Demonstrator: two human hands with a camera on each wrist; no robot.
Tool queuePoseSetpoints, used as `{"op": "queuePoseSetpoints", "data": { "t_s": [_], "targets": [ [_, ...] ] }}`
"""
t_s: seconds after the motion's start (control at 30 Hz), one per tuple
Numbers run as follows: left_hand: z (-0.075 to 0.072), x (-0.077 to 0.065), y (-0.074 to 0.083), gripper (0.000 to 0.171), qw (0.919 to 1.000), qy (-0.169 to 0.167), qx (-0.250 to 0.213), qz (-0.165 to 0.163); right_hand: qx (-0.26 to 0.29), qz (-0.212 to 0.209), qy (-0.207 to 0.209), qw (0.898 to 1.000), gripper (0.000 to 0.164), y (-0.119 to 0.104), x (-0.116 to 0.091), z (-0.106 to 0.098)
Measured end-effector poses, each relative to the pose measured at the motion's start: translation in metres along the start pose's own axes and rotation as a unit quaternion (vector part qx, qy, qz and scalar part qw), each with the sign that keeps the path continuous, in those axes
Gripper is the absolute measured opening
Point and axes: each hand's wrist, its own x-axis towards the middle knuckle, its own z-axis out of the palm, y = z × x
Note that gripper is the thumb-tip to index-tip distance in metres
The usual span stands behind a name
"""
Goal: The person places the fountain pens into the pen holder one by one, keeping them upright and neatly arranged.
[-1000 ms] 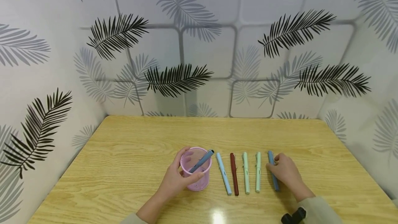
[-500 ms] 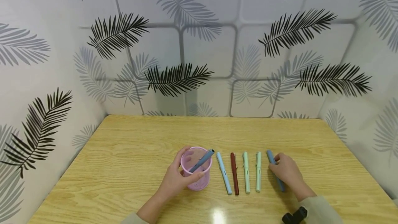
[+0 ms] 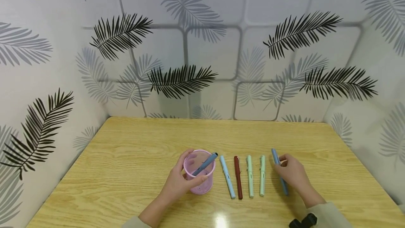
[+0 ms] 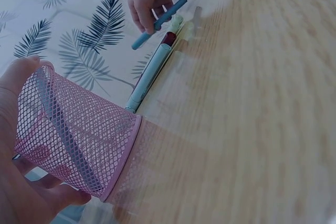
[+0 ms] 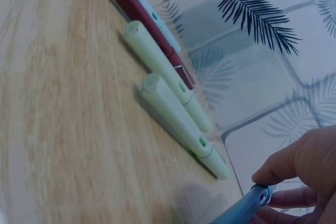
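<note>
My left hand (image 3: 177, 184) holds a pink mesh pen cup (image 3: 202, 186) upright on the table, thumb and fingers around its sides. A grey-blue pen (image 3: 206, 163) leans inside it, its top end over the rim. On the right, my right hand (image 3: 294, 174) pinches a blue pen (image 3: 275, 155) between thumb and fingers. The left wrist view shows this blue pen (image 4: 160, 23) held off the tabletop. In the right wrist view the thumb presses on the blue pen (image 5: 244, 206) near its clip; the rest runs out of frame.
Between the hands lie a light blue pen (image 3: 227, 177), a dark red pen (image 3: 238, 177) and two pale green pens, the left green pen (image 3: 250, 176) and the right green pen (image 3: 262, 175), roughly parallel on the wooden table (image 3: 142, 143). A leaf-patterned wall covering (image 3: 215, 101) stands behind.
The right hand has taken hold of the blue pen, turned it slightly and lifted it from the table. My left hand and the pen cup have stayed in place.
</note>
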Motion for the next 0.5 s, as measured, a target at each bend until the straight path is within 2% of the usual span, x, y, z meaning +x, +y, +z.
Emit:
{"op": "queuePoseSetpoints", "data": {
  "t_s": [0.27, 0.5],
  "targets": [
    [0.000, 0.000, 0.001, 0.081, 1.0000, -0.002, -0.008, 0.001, 0.059, -0.010, 0.001, 0.998, 0.036, -0.011, -0.007, -0.003],
    [0.000, 0.000, 0.002, 0.080, 0.9999, -0.004, -0.010, 0.002, 0.086, -0.011, 0.005, 0.996, 0.036, -0.020, -0.012, -0.005]
  ]
}}
